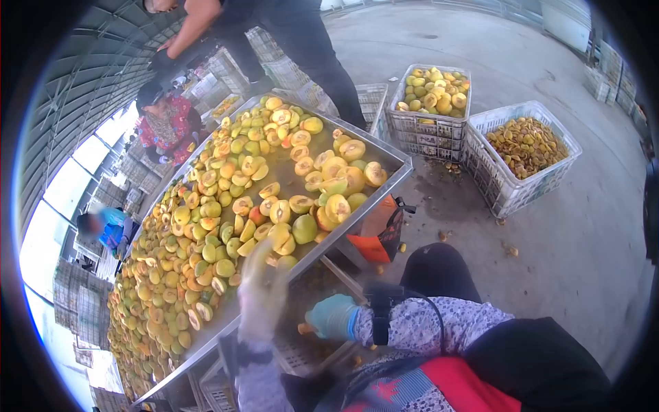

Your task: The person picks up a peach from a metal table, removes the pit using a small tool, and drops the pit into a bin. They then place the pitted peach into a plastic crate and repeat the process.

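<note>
A steel-rimmed table bears a heap of yellow-green peaches, many cut in half. My left hand, in a pale glove, reaches over the near rim beside the fruit; motion smears its fingers, and whether they grip a peach cannot be made out. Below the rim, over a crate, my right hand in a teal glove is closed. A small orange-brown piece pokes out at its fingertips, too little of it showing to name.
To the right stand a crate of peach halves and a crate of brownish fruit scraps. An orange and black bag sits under the table corner. One person stands behind the table; others work at the left.
</note>
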`<state>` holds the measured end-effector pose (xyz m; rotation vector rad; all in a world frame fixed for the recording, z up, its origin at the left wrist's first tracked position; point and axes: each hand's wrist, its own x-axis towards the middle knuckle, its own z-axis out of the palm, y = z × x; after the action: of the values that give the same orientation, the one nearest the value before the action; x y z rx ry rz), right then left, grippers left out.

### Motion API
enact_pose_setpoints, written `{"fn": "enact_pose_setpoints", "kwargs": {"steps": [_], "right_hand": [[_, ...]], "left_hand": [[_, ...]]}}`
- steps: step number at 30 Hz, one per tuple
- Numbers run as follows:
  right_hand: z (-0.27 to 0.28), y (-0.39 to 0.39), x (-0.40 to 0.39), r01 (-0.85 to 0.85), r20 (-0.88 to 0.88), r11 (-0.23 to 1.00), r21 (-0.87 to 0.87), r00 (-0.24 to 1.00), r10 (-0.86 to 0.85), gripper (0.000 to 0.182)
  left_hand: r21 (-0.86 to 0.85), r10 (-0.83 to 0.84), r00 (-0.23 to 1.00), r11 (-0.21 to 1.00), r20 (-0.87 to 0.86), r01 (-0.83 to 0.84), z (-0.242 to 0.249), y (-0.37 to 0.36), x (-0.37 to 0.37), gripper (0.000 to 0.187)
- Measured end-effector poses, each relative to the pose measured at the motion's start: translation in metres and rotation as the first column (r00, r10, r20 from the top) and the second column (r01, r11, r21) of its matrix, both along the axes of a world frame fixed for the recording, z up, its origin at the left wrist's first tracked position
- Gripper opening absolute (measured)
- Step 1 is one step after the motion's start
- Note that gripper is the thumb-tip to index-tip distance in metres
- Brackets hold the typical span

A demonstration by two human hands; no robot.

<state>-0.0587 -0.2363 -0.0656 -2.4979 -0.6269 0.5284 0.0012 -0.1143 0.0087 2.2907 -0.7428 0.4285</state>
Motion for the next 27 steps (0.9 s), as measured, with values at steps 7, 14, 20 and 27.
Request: {"fn": "enact_pose_setpoints", "kwargs": {"steps": [7,14,20,27], "right_hand": [[-0.003,-0.028,0.0,-0.003,0.067,0.998,0.055,0.998,-0.001,0.024],[0.018,-0.04,0.005,-0.032,-0.062,0.994,0.104,0.997,0.038,0.022],[0.014,-0.043,0.009,-0.017,-0.127,0.991,0.131,0.991,0.034,0.022],[0.002,-0.045,0.017,-0.004,-0.062,0.984,0.176,0.998,0.015,0.023]], "left_hand": [[0.309,-0.444,0.893,0.861,0.073,0.403,-0.065,-0.124,0.112,0.042],[0.615,-0.317,0.948,0.748,0.003,0.248,-0.068,-0.178,0.159,0.056],[0.555,-0.353,0.933,0.763,-0.069,0.33,-0.07,-0.183,0.214,0.05],[-0.331,-0.289,0.866,0.931,-0.408,0.155,-0.032,-0.13,0.286,0.04]]}}
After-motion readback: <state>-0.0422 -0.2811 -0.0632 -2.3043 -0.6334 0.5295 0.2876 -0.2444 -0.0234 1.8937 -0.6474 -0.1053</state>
